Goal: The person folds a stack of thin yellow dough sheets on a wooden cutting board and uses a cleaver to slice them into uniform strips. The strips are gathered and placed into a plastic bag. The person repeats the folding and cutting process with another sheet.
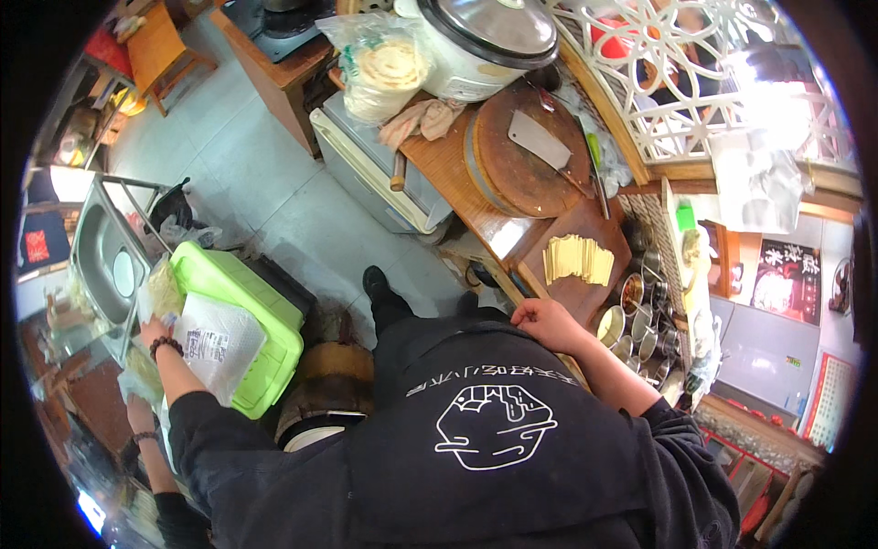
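Observation:
On the left, my left hand (159, 332), with a dark beaded bracelet at the wrist, grips a clear plastic bag of pale noodles (164, 289). The bag is beside a lime-green plastic bin (285, 343). A bubble-wrap sheet with printing (223, 336) lies on the bin. A mirrored copy of the arm and bag shows in a shiny surface at far left. My right hand (549, 324) is at the front edge of the wooden counter (501, 237), its fingers curled with nothing visible in them. Just beyond it, a stack of pale-yellow strips (578, 259) sits on a brown board.
A cleaver (538, 141) lies on a round chopping block (490, 165). Behind are a large rice cooker (456, 58) and bagged flatbreads (387, 68). Several metal pots (641, 322) stand right of the counter. A steel sink (99, 240) is at left; a wooden barrel (329, 374) stands near my legs.

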{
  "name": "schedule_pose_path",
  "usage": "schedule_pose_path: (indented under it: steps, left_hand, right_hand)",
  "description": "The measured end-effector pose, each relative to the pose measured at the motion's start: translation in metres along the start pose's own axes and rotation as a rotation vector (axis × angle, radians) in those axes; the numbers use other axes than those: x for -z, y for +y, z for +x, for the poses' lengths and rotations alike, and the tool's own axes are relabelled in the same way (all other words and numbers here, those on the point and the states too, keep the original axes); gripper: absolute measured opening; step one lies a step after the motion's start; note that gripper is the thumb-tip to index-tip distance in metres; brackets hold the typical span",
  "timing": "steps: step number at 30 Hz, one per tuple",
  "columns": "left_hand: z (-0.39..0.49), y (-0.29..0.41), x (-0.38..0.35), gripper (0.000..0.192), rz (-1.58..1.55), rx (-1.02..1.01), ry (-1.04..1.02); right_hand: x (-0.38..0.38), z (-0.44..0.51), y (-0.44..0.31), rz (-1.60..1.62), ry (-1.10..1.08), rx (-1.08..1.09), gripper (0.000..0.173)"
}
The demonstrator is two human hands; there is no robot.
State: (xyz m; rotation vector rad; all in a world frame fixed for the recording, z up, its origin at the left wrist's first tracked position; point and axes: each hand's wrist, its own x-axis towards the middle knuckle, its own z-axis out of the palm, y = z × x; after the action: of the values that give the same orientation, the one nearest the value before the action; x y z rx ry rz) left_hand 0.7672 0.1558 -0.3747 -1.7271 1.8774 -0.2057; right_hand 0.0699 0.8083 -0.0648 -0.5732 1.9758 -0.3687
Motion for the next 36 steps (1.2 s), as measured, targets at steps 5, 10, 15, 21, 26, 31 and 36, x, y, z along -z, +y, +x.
schedule_pose_path:
  steps: [5, 10, 15, 21, 26, 31, 36]
  left_hand:
    - [0.011, -0.082, 0.05, 0.031, -0.521, 0.112, 0.572]
    - [-0.092, -0.098, 0.152, 0.035, -1.012, 0.178, 0.471]
    - [-0.239, -0.031, 0.345, 0.037, -1.08, -0.286, 0.446]
    - [-0.378, 0.058, 0.489, 0.035, -1.255, -0.539, 0.254]
    - [-0.495, 0.176, 0.573, 0.03, -1.297, -0.798, 0.131]
    - [-0.583, 0.335, 0.615, 0.033, -1.277, -1.162, -0.045]
    - [-0.681, 0.472, 0.65, 0.034, -0.971, -1.585, 0.036]
  right_hand:
    - [-0.012, 0.002, 0.014, 0.087, -0.008, 0.048, 0.015]
    - [-0.005, 0.015, 0.019, 0.123, -0.02, 0.103, 0.014]
    - [0.008, 0.009, 0.028, 0.129, -0.005, 0.196, 0.015]
    - [0.034, 0.0, 0.049, 0.454, -0.062, 0.251, 0.019]
    - [0.05, -0.01, 0.072, 0.935, -0.233, 0.344, 0.038]
    - [0.055, -0.037, 0.123, 1.235, -0.3, 0.59, 0.083]
    - [0.073, -0.045, 0.164, 1.613, -0.139, 0.608, 0.079]
